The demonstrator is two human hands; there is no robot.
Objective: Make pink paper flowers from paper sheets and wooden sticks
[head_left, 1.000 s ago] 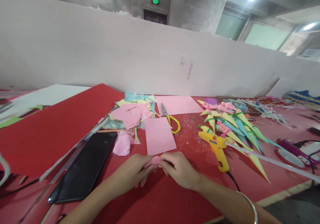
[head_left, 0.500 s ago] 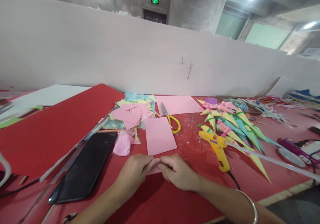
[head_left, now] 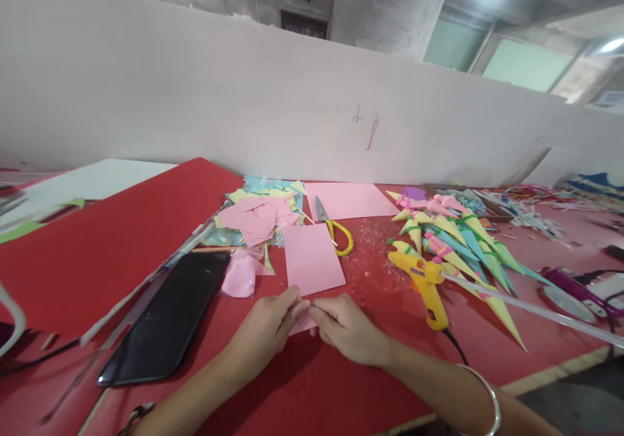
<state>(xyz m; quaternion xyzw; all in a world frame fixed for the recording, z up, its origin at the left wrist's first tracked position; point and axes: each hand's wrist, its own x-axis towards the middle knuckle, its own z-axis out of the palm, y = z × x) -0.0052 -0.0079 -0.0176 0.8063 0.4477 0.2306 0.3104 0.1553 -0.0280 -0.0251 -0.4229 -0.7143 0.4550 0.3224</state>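
- Step in hand: both hands appear to be bending or rolling a small pink piece point(head_left: 303, 324) by fingertip, judging from the grip.
- Left hand point(head_left: 268, 325): is curling inward, thumb and fingers closing on the piece's left side, with no wide gap showing.
- Right hand point(head_left: 348, 329): is likewise curling, fingers bunching and pinching the piece's right side; the fingertips are partly hiding one another.
- Location: the piece is sitting between the two hands, just on the near side of a pink sheet point(head_left: 314, 260) that is lying flat on the red table point(head_left: 316, 397). Whether the piece is touching the table, I cannot tell.
- Next move: in my judgement, it is calling for an even pinch from both sides, so that the paper is not creasing askew.
- Appearance: the piece is showing plain pale pink and looking thin, like paper; most of its outline is being covered by fingers, so its full shape cannot be confirmed.
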